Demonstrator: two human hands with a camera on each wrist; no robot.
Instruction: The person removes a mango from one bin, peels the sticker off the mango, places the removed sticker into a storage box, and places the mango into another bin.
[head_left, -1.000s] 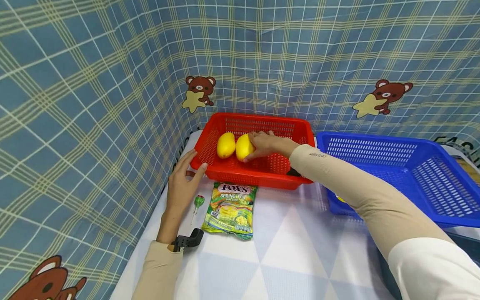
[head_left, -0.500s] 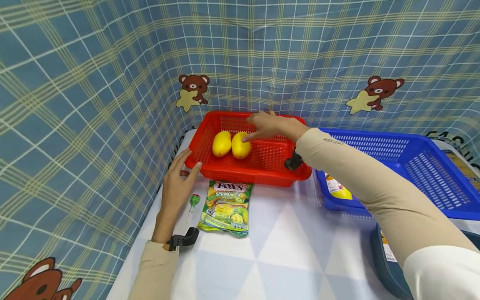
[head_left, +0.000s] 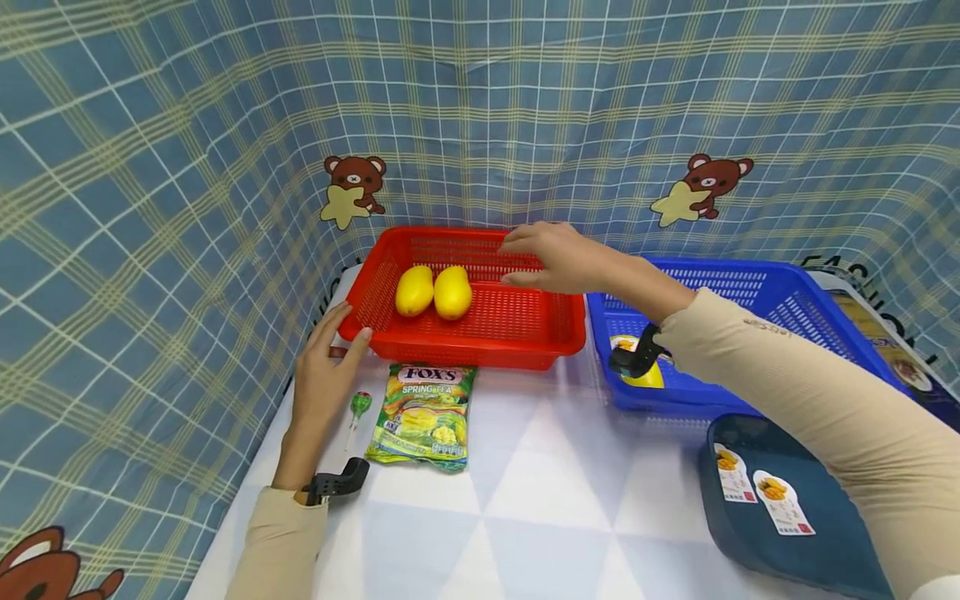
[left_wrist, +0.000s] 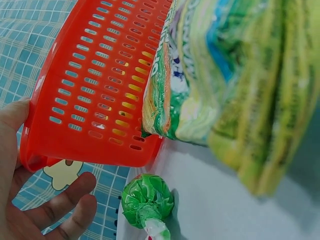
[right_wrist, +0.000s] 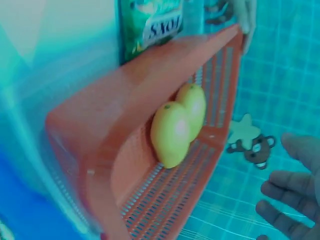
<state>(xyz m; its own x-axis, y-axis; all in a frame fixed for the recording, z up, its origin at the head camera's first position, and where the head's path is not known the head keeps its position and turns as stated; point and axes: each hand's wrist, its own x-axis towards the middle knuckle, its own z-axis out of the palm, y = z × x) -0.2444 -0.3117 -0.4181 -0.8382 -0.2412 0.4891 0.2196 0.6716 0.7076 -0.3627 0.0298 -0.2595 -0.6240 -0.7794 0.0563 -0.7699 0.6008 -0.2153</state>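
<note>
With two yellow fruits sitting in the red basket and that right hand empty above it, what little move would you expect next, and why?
Probably the right hand swings over to the blue basket, where another yellow item lies. It is open, holds nothing and hovers over the red basket, which holds two mangoes. The left hand rests at that basket's corner.

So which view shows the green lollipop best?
The left wrist view: the green lollipop fills the foreground, its wrapper clear, beside the red basket. The head view shows it tiny by the left hand. The right wrist view lacks it.
</note>
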